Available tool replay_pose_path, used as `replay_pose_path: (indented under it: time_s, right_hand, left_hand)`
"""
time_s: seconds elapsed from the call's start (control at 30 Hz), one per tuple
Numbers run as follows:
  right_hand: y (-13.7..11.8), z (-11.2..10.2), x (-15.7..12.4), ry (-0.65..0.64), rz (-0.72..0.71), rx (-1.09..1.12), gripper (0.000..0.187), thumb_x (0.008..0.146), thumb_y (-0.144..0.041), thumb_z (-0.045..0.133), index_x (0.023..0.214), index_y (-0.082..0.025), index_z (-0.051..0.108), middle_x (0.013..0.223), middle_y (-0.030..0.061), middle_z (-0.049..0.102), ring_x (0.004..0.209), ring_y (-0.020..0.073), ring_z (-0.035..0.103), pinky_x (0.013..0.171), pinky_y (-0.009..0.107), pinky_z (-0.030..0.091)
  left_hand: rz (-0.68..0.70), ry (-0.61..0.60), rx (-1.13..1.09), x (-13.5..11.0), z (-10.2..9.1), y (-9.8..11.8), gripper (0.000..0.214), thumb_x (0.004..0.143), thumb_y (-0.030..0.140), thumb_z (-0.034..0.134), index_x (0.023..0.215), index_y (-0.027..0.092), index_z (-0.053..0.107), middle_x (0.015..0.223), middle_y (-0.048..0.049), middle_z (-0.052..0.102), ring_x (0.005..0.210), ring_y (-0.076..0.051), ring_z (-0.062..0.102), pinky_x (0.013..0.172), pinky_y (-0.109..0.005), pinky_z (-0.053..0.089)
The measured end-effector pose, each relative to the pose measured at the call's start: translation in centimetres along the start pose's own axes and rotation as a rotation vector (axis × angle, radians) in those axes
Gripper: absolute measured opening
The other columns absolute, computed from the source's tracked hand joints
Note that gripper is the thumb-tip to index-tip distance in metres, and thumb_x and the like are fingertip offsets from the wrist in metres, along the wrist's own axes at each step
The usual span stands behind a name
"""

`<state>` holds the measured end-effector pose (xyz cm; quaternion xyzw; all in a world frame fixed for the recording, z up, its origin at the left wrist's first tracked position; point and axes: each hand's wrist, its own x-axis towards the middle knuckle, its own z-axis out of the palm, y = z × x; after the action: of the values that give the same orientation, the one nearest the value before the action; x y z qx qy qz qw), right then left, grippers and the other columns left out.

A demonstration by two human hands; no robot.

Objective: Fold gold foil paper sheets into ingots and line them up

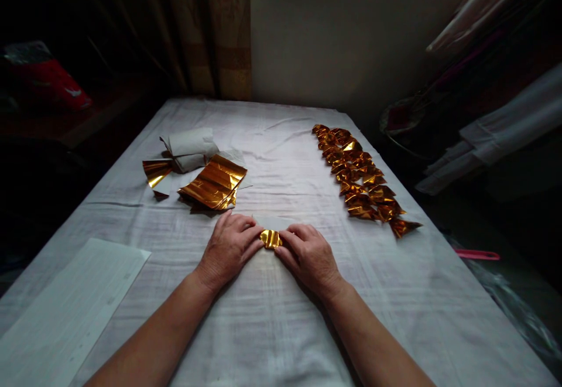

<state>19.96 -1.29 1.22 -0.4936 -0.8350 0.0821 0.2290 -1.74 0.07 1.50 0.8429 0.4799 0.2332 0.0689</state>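
Between my two hands is a small piece of gold foil paper (pixel 271 239), partly folded, low over the cloth-covered table. My left hand (pixel 230 246) pinches its left end between thumb and fingers. At the right end, the thumb and fingers of my right hand (pixel 311 257) are closed on it too. Part of the foil is hidden under the fingertips. A pale paper edge (pixel 274 222) shows just behind the foil. Beyond my left hand lies a stack of flat gold foil sheets (pixel 214 182).
Rows of folded gold foil pieces (pixel 357 176) run along the table's right side. Crumpled pale-backed sheets (pixel 191 147) lie at the back left. A white sheet (pixel 74 311) rests at front left. Past the right edge are a pink handle (pixel 477 254) and hanging clothes (pixel 509 123).
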Motion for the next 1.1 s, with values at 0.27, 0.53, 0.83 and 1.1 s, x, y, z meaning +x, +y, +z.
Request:
replay_pose_path:
  time_s: [0.27, 0.53, 0.83, 1.1]
  right_hand:
    - [0.3, -0.1, 0.0, 0.027, 0.019, 0.054, 0.015, 0.094, -0.031, 0.058, 0.095, -0.023, 0.070, 0.097, 0.0065, 0.068, 0.090, 0.0214, 0.059, 0.083, 0.034, 0.047]
    - [1.6, 0.4, 0.2, 0.065, 0.098, 0.140, 0.015, 0.095, -0.026, 0.056, 0.092, -0.024, 0.071, 0.092, 0.0042, 0.069, 0.088, 0.0202, 0.060, 0.081, 0.033, 0.046]
    - [2.0, 1.1, 1.1, 0.097, 0.193, 0.119, 0.016, 0.093, -0.032, 0.058, 0.083, -0.024, 0.067, 0.081, 0.0019, 0.069, 0.079, 0.0190, 0.061, 0.073, 0.030, 0.043]
    - [2.5, 0.4, 1.2, -0.007, 0.126, 0.141, 0.018, 0.094, -0.029, 0.057, 0.082, -0.023, 0.069, 0.081, 0.0019, 0.066, 0.079, 0.0180, 0.059, 0.074, 0.030, 0.042]
  left_hand:
    - [-0.017, -0.011, -0.038, 0.2, 0.2, 0.2, 0.024, 0.098, 0.037, 0.051, 0.095, 0.023, 0.070, 0.093, -0.0040, 0.068, 0.092, -0.021, 0.057, 0.090, -0.038, 0.043]
    - [0.013, -0.013, 0.022, 0.2, 0.5, 0.4, 0.028, 0.100, 0.035, 0.045, 0.088, 0.022, 0.066, 0.085, -0.0030, 0.066, 0.086, -0.021, 0.055, 0.085, -0.036, 0.041]
    - [-0.035, 0.028, 0.060, 0.2, 1.1, 0.8, 0.020, 0.099, 0.027, 0.045, 0.094, 0.020, 0.064, 0.087, -0.0049, 0.067, 0.086, -0.022, 0.057, 0.084, -0.038, 0.042]
    - [-0.110, 0.002, 0.083, -0.2, 1.1, 1.6, 0.019, 0.097, 0.028, 0.050, 0.083, 0.021, 0.061, 0.086, -0.0045, 0.063, 0.086, -0.023, 0.052, 0.084, -0.039, 0.039]
